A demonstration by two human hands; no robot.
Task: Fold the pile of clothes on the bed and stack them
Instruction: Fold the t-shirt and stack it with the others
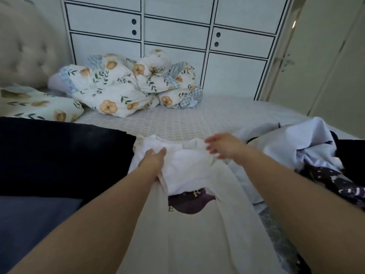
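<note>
A white T-shirt (189,224) with a dark purple print lies spread on the bed in front of me, its top part folded down over the chest. My left hand (153,161) lies on the folded upper left part, fingers straight, thumb under the fabric edge. My right hand (223,146) hovers just above the shirt's right shoulder, blurred, fingers spread and holding nothing. A heap of unfolded clothes (292,147), pale blue on top with a dark patterned piece (331,182), lies to the right.
A dark navy garment (59,155) and a blue one (33,220) lie flat at the left. A crumpled floral duvet (126,84) and pillow (39,105) sit at the bed's far side, before a white wardrobe (177,26). The patterned mattress (197,117) shows between.
</note>
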